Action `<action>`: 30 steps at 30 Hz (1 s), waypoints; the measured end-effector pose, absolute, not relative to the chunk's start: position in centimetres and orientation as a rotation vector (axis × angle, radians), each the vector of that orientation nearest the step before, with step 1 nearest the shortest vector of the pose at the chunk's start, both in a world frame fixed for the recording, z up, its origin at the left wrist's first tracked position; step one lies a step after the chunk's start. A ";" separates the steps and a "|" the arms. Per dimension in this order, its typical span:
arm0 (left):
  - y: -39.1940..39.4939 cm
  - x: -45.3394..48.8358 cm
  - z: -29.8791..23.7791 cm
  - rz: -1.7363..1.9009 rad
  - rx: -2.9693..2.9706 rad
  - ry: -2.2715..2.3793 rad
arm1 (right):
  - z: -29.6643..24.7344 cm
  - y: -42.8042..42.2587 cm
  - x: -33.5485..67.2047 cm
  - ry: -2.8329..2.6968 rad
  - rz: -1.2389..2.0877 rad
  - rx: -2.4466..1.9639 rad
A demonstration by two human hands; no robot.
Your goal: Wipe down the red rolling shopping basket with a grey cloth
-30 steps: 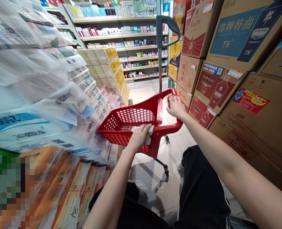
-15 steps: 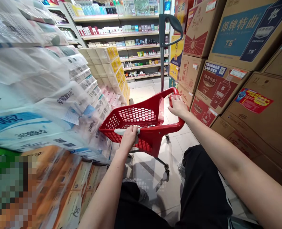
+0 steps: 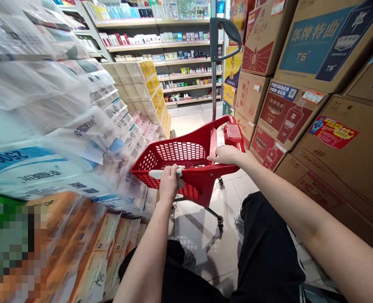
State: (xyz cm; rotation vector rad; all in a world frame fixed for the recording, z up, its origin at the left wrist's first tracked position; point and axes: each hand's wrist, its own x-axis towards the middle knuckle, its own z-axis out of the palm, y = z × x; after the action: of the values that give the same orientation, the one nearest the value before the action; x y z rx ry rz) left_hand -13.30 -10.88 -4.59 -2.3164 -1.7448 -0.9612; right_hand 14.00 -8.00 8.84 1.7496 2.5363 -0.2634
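A red plastic shopping basket on wheels (image 3: 186,185) stands tilted on the tiled floor in front of me. My left hand (image 3: 168,182) is closed on a white cloth (image 3: 157,173) and presses it onto the basket's near rim. My right hand (image 3: 224,155) grips the basket's rim near its right corner, just below the red handle (image 3: 233,131). A grey pull handle (image 3: 221,29) on a metal pole rises from the far side of the basket. The basket looks empty inside.
Stacks of plastic-wrapped tissue packs (image 3: 63,139) crowd the left. Cardboard boxes (image 3: 325,97) are piled high on the right. Shelves of goods (image 3: 173,54) stand at the far end of the narrow aisle. My knees in black trousers (image 3: 265,252) are below.
My left hand slid the cloth leftward along the basket's near rim. My right hand left the red handle and came down onto the rim near the corner.
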 end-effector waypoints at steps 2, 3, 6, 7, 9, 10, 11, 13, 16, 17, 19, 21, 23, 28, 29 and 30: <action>-11.5 -12.3 -5.3 -1.171 -2.185 -1.822 | 9.1 -8.1 13.9 2.566 -0.352 1.649; -11.8 -11.5 -5.7 -1.277 -2.112 -1.855 | 9.2 -8.2 13.8 2.570 -0.378 1.623; -13.2 -8.3 -6.3 -1.561 -1.879 -1.939 | 9.4 -8.5 13.6 2.583 -0.391 1.606; -13.7 -7.2 -6.5 -1.629 -1.827 -1.947 | 9.4 -8.6 13.7 2.586 -0.384 1.608; -14.4 -5.2 -6.7 -1.744 -1.683 -1.983 | 9.4 -8.6 13.7 2.586 -0.366 1.613; -14.6 -4.3 -6.9 -1.789 -1.600 -2.030 | 9.3 -8.5 13.7 2.589 -0.354 1.613; -14.9 -3.6 -7.2 -1.825 -1.528 -2.085 | 9.3 -8.4 13.8 2.592 -0.338 1.610; -15.3 -2.2 -7.8 -1.864 -1.474 -2.185 | 9.2 -8.2 13.7 2.605 -0.304 1.594; -16.1 -0.4 -8.9 -1.888 -1.592 -2.219 | 9.1 -8.1 13.7 2.618 -0.262 1.585; -16.4 0.0 -9.3 -1.895 -1.633 -2.216 | 9.1 -8.0 13.6 2.614 -0.251 1.593; -17.0 0.6 -10.0 -1.899 -1.709 -2.210 | 9.0 -8.0 13.7 2.603 -0.233 1.611; -17.2 0.5 -10.6 -1.887 -1.781 -2.204 | 9.0 -8.0 13.7 2.602 -0.231 1.617; -16.9 -0.3 -11.1 -1.852 -1.815 -2.228 | 9.0 -8.0 13.8 2.605 -0.236 1.617; -13.7 -4.7 -10.5 -1.772 -1.541 -2.363 | 9.2 -8.3 13.3 2.615 -0.276 1.609; -12.8 -6.0 -9.9 -1.767 -1.511 -2.326 | 9.2 -8.4 13.2 2.613 -0.285 1.614; -11.9 -7.3 -9.3 -1.753 -1.530 -2.284 | 9.3 -8.5 13.0 2.607 -0.289 1.623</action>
State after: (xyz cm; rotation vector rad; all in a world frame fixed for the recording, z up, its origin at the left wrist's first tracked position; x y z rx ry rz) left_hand -7.30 -11.89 -9.31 -1.5299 -2.2838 -1.7534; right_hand 13.04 -8.48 9.27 1.6234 2.6068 -0.2893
